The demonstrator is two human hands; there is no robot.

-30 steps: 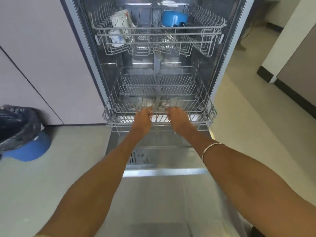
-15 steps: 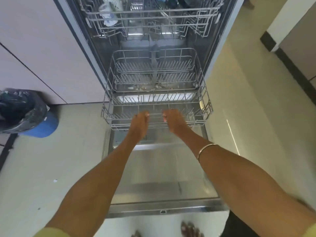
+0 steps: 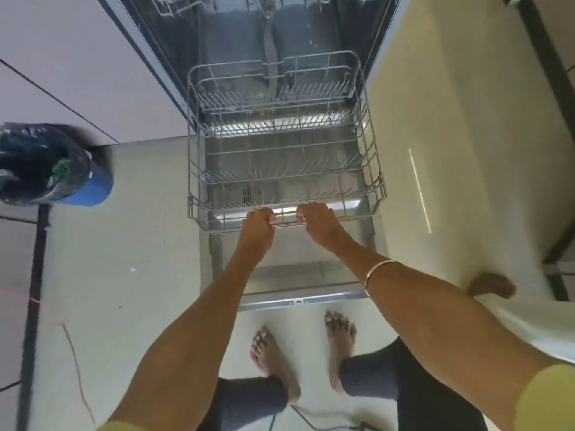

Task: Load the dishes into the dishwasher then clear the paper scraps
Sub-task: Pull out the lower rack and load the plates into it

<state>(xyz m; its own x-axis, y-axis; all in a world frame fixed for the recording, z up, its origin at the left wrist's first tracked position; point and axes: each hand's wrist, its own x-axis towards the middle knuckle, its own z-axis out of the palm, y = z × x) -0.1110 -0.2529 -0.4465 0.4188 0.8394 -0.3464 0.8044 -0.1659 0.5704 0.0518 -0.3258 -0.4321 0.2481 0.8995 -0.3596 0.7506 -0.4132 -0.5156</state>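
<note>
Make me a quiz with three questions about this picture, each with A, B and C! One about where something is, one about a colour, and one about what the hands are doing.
1. Where does the bin stand?
A. On the floor, left of the dishwasher
B. Inside the lower rack
C. On the open door

2. What colour is the bin under its black bag?
A. Red
B. Blue
C. Green

3. What are the two hands doing?
A. Hanging loose at the sides
B. Holding a plate
C. Gripping the front rail of the lower rack

Answers:
1. A, it sits on the floor by the cabinet, well left of the open door.
2. B, blue plastic shows below the bag.
3. C, the left hand and the right hand both curl round the rack's front rail, side by side.
</note>
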